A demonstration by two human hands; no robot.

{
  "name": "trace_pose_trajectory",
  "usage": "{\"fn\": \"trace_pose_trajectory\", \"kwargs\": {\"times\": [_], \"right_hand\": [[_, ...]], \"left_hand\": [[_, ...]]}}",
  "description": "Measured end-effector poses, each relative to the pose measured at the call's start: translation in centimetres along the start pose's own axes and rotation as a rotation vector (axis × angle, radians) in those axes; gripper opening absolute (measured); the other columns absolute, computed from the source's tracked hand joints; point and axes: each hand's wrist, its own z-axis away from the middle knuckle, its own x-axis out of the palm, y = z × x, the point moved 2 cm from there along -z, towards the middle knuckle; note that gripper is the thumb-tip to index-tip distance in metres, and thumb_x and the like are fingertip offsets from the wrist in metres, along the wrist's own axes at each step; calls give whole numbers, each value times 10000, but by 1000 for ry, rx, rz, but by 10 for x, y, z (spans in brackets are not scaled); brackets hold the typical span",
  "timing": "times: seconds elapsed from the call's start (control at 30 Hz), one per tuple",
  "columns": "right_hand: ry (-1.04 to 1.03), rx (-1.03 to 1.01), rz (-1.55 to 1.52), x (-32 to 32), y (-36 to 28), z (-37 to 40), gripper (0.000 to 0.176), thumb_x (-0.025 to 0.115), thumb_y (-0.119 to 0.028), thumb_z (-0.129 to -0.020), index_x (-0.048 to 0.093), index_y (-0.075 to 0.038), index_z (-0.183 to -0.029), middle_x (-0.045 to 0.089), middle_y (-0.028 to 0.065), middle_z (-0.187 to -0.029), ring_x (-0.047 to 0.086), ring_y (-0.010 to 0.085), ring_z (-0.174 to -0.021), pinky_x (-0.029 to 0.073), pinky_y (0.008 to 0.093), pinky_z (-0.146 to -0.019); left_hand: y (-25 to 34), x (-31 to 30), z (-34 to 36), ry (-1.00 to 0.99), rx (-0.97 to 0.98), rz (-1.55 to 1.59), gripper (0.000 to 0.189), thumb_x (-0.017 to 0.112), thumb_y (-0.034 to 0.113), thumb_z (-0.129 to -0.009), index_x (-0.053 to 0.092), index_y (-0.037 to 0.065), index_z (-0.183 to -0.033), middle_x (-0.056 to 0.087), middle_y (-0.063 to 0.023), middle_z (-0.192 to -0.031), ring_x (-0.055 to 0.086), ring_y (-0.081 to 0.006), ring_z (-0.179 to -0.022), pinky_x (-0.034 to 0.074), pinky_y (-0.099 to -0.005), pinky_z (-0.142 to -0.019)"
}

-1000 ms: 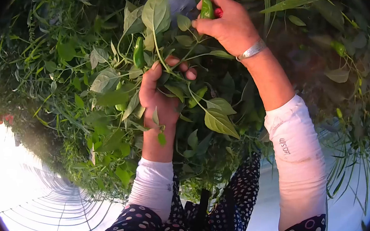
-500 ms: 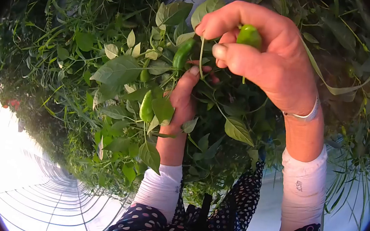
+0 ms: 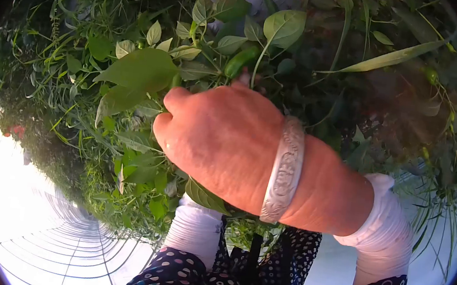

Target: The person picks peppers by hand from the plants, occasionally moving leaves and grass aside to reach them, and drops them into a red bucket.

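Note:
My right hand (image 3: pixel 217 141), with a patterned bracelet (image 3: pixel 285 171) on its wrist, reaches across the pepper plant, back upward and fingers curled down. The green pepper seen in its palm half a second ago is now hidden under it. Behind it, my left hand (image 3: pixel 242 79) is almost fully covered; only a bit of finger shows beside a hanging green pepper (image 3: pixel 241 61). A large leaf (image 3: pixel 141 69) lies by the right hand's knuckles. What my left fingers grip is hidden.
Dense grass and weeds (image 3: pixel 63 69) surround the plant. A long grass blade (image 3: pixel 393 61) crosses at upper right. Pale sheeting (image 3: pixel 331 276) lies below right, and a wire mesh (image 3: pixel 72 254) shows at lower left. Small red spots (image 3: pixel 18 131) appear at far left.
My right hand has swung left and down from the upper right, turned its back upward and now covers my left hand. Leaves at the left have shifted.

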Motion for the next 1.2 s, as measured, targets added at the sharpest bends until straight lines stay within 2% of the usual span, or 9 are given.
{"fn": "trace_pose_trajectory", "kwargs": {"times": [0.07,0.23,0.4,0.5,0.73,0.8,0.9,1.0,1.2], "right_hand": [[-48,23,230,13,-12,5,115,609,-100,-732,688,-55,-804,592,78,-716,646,305,-753,392,639,-837],[-31,131,230,23,-19,31,158,599,-121,-709,626,-39,-841,519,64,-652,606,186,-641,416,356,-529],[57,222,-126,43,-3,63,224,601,-97,-712,563,-29,-922,568,97,-701,609,221,-626,427,352,-519],[270,197,-702,67,11,69,175,603,-26,-725,546,-29,-890,563,110,-729,591,290,-638,466,360,-569],[849,156,-617,21,25,63,129,621,69,-707,596,-24,-793,554,64,-717,521,166,-561,409,253,-520],[715,72,-420,12,19,54,129,644,29,-687,582,-28,-785,546,60,-734,559,170,-596,432,256,-528],[427,23,-29,21,1,42,123,642,-50,-667,579,-56,-773,527,46,-761,584,181,-630,449,298,-548],[276,173,247,44,-11,40,129,638,-117,-650,581,-84,-760,514,33,-779,586,192,-623,447,342,-545],[178,348,-48,49,-3,60,122,651,-164,-687,572,-71,-699,549,62,-707,613,221,-601,456,365,-543]], "left_hand": [[-2,0,-1,4,-45,-9,308,511,261,-872,547,14,-1052,609,-114,-907,609,-230,-808,505,-365,-756],[-7,-7,-9,-3,-78,79,308,516,282,-863,557,15,-1012,605,-118,-868,613,-239,-771,514,-380,-716],[-2,-27,-24,-132,-105,311,284,490,265,-867,543,14,-989,578,-122,-876,580,-253,-820,491,-379,-768],[1,-24,-22,-102,-113,297,293,466,259,-876,522,17,-1033,568,-128,-908,564,-271,-862,460,-402,-826],[-2,-18,-1,-182,93,50,311,469,275,-915,517,40,-1112,573,-97,-951,569,-230,-899,477,-351,-816],[-1,-4,-2,-80,-39,169,223,519,239,-896,562,34,-973,596,-84,-794,590,-160,-722,491,-253,-645],[-6,11,19,155,270,-135,304,495,294,-895,550,38,-1049,591,-95,-866,593,-216,-817,502,-333,-722],[-12,-3,-4,99,29,-7,334,495,327,-882,555,40,-1041,594,-105,-871,599,-243,-830,510,-376,-735],[-5,-25,-13,-165,-52,289,284,504,272,-884,541,21,-1013,574,-107,-891,571,-231,-869,491,-395,-771]]}}
